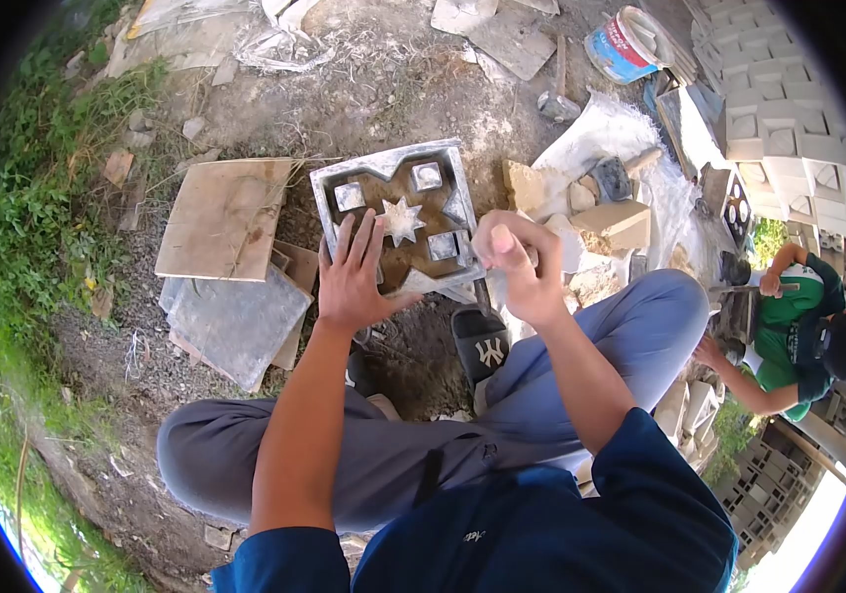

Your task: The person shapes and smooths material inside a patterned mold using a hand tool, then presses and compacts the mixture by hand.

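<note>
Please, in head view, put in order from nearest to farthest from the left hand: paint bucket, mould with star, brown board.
1. Mould with star: right at the left hand.
2. Brown board: on the left.
3. Paint bucket: far ahead, to the right.

Square boards (pixel 224 218) left of the mold (pixel 398 219), bucket (pixel 624 45) beyond to the right.

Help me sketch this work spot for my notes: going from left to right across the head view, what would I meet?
Green plants → tan square board → left hand → right hand → blue-and-red paint bucket → co-worker in a green shirt.
</note>
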`<state>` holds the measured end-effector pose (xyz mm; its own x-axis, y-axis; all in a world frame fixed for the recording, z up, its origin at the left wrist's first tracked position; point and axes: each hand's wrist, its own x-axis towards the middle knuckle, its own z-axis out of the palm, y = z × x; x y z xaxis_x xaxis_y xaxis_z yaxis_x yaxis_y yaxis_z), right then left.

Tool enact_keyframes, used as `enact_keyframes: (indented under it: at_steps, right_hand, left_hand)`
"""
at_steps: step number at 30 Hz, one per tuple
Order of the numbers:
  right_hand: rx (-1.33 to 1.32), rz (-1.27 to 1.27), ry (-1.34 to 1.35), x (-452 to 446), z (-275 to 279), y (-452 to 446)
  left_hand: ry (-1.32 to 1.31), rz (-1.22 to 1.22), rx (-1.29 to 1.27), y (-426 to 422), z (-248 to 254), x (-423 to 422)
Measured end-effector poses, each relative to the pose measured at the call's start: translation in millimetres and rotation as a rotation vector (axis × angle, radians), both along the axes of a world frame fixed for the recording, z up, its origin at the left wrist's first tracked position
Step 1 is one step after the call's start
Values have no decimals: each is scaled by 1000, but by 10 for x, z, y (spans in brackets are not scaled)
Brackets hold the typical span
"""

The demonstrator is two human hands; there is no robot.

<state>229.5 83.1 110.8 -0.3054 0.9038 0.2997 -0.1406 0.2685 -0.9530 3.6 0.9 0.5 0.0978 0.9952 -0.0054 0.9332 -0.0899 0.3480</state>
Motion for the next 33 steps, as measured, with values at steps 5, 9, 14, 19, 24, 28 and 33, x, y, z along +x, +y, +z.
enact_keyframes:
  at_steps: [5,9,14,19,24,28,33]
  right_hand:
    - [19,-12,32,19,81,-94]
    - [-75,-40,-256,-16,67,33]
    - [-11,-87,-9,49,127,-63]
    - [-16,-80,-240,87,184,-15]
    - [-105,-156,-306,-72,66,56]
    - [277,-135,-129,-3,333,-93]
    - [27,-139,-312,-32,125,10]
  left_hand:
    - [9,0,12,45,16,-11]
    - [12,-4,23,14,47,26]
    - [20,1,-5,-10,-7,-6]
    - [56,10,-49,18,67,15]
    - [37,-4,-52,18,57,5]
    - [-1,1,-6,7,6,-7]
    - [25,-11,-6,-7,29,14]
